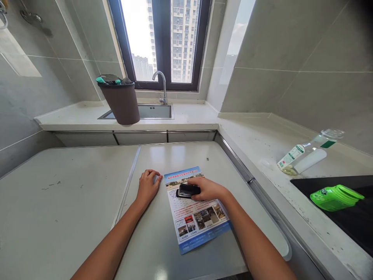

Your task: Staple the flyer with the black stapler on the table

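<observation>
My right hand (208, 188) is closed around the back end of a black stapler (189, 190), held over the upper half of a printed flyer (195, 217). The stapler's front points left. Blue bands, lines of text and small photos cover the flyer, which lies slightly turned on the pale tabletop (151, 241). My left hand (149, 186) rests on the tabletop just left of the flyer's top corner, fingers loosely bent, thumb apart, holding nothing. A tiny dark piece (207, 158) lies beyond the flyer; its kind is too small to tell.
A brown bin (121, 103) with a dark liner stands at the sink (157, 112), near a curved faucet (164, 85) below the window. Along the right counter (256, 136) are a clear labelled bottle (310, 151) and a bright green container (335, 197) on a black surface.
</observation>
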{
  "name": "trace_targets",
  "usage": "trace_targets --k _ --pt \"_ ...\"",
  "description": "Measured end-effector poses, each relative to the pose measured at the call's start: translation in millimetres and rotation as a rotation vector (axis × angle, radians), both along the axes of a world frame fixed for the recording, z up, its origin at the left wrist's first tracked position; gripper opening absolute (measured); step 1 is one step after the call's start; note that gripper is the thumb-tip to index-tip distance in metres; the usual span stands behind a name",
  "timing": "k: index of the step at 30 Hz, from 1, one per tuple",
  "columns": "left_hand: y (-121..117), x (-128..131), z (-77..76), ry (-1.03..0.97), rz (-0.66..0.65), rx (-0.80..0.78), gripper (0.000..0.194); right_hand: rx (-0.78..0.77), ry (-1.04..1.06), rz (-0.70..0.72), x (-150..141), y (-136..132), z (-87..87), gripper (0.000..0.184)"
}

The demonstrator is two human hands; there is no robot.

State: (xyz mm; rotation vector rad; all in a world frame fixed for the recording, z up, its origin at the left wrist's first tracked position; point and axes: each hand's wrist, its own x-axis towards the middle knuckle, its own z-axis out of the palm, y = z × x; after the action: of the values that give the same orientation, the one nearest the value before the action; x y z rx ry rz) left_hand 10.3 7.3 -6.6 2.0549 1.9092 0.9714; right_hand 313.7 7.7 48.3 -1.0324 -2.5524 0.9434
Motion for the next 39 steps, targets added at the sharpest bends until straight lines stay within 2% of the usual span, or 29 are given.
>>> trace_targets --k 3,8,13,19,23,27,29,32,34,36,39 --pt "-0.4 -0.2 0.3 -0.005 0.01 -0.009 0.022 -0.053 -0.023 -0.043 31.5 10.4 3.2 0.033" --pt "-0.5 -0.4 -0.9 0.007 0.009 -0.014 0.021 -0.142 -0.082 -0.161 67.9 16.0 7.9 0.056" --pt "-1.2 0.1 0.0 0.018 0.013 -0.017 0.02 -0.156 -0.169 -0.237 87.2 17.4 7.2 0.064" --pt "-1.5 -0.1 0.9 -0.01 0.018 -0.021 0.019 -0.166 -0.172 -0.267 101.9 21.9 -1.1 0.071" --pt "-0.9 -0.9 -0.1 -0.021 0.021 -0.017 0.019 -0.188 -0.118 -0.283 109.1 22.0 -1.4 0.07" --pt "-0.1 -1.8 -0.6 -0.022 0.018 -0.017 0.019 -0.208 -0.035 -0.244 109.2 24.3 2.8 0.051" --pt "0.1 -1.9 -0.7 -0.021 0.022 -0.019 0.018 -0.126 0.035 -0.306 105.4 29.7 1.2 0.048" --pt "0.5 -2.1 -1.5 -0.019 0.022 -0.018 0.019 0.135 0.193 -0.603 98.2 41.6 -10.5 0.052" --pt "1.0 -2.4 -2.6 -0.02 0.021 -0.012 0.019 0.248 0.278 -0.749 95.0 49.0 -22.0 0.05" --pt "1.4 -3.0 -3.8 -0.021 0.019 -0.007 0.02 0.285 0.302 -0.769 93.4 54.0 -33.0 0.046" --pt "1.7 -3.9 -4.8 -0.029 0.018 -0.01 0.02 0.318 0.282 -0.709 92.8 57.8 -43.5 0.039"
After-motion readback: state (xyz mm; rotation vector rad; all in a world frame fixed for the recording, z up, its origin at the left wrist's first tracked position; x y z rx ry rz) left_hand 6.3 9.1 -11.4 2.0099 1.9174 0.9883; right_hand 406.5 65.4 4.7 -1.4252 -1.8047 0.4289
